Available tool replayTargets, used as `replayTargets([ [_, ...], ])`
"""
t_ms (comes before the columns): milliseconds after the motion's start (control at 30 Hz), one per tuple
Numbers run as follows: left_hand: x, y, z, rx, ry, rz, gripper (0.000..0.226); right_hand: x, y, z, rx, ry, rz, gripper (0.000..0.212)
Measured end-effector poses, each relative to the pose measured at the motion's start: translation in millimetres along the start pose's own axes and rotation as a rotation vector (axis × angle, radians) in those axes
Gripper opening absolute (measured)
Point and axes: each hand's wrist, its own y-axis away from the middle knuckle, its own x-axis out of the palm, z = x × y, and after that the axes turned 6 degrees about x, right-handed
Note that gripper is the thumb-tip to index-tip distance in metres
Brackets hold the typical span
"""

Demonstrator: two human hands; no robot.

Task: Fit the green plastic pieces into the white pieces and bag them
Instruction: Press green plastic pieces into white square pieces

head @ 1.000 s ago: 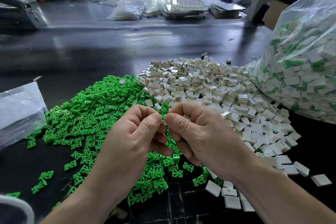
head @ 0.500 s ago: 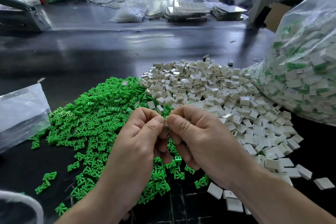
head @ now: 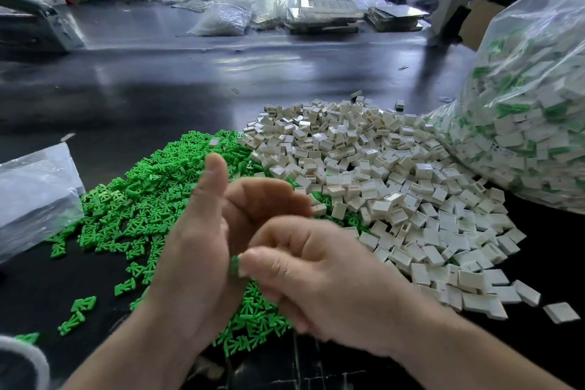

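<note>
At lower centre the right hand (head: 316, 279) pinches a green piece (head: 235, 264) with its thumb tip. The left hand (head: 205, 247) beside it has its thumb raised and fingers curled; I cannot tell whether it holds anything. Beyond, on the counter (head: 158, 89), lie the green pile (head: 142, 199) and white pile (head: 380, 168), with the filled bag (head: 522, 120) at the right edge.

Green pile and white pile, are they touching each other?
Touching. The head view shows the green pile and the white pile meeting along one edge with no gap, and a few white pieces lie on green ones there.
</note>
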Motion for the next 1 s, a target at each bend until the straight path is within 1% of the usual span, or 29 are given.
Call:
replayTargets([
  [33,5,4,1,-0.051,0.023,0.027,0.077,6,-1,-1,-0.003,0.039,-0.006,0.027],
  [100,12,8,5,-0.073,0.048,0.008,0.073,12,-1,-2,-0.02,0.09,-0.022,0.029],
  [233,20,9,2,0.015,0.066,-0.076,0.07,10,0,3,-0.048,0.105,-0.023,0.027],
  [300,22,10,2,0.045,0.06,-0.099,0.07,10,0,3,-0.057,0.091,-0.015,0.025],
  [367,22,10,3,0.041,0.04,-0.097,0.071,10,0,2,-0.061,0.081,-0.006,0.028],
  [433,18,8,4,0.017,0.001,-0.07,0.075,10,0,4,-0.05,0.011,0.008,0.033],
  [500,14,4,1,0.038,-0.015,-0.027,0.076,5,-2,4,-0.016,-0.171,0.023,0.029],
  [533,10,3,0,0.094,-0.054,-0.003,0.069,0,-3,4,0.006,-0.273,0.018,0.024],
  [567,4,3,-1,0.176,-0.165,0.02,0.057,-7,-4,4,0.027,-0.365,0.005,0.019],
  [633,-3,3,-3,0.356,-0.499,0.049,0.028,-20,-6,3,0.06,-0.508,-0.025,0.017],
  [667,-4,3,-4,0.414,-0.621,0.046,0.019,-25,-7,3,0.075,-0.556,-0.035,0.017],
  [767,-4,4,-3,0.491,-0.783,0.02,0.017,-29,-9,2,0.121,-0.583,-0.04,0.016],
  [867,-1,4,-2,0.618,-0.998,-0.018,0.013,-28,-11,-1,0.141,-0.583,-0.035,0.011],
  [1000,5,5,0,0.73,-1.085,-0.006,0.012,-26,-11,-6,0.125,-0.593,-0.008,0.02],
])
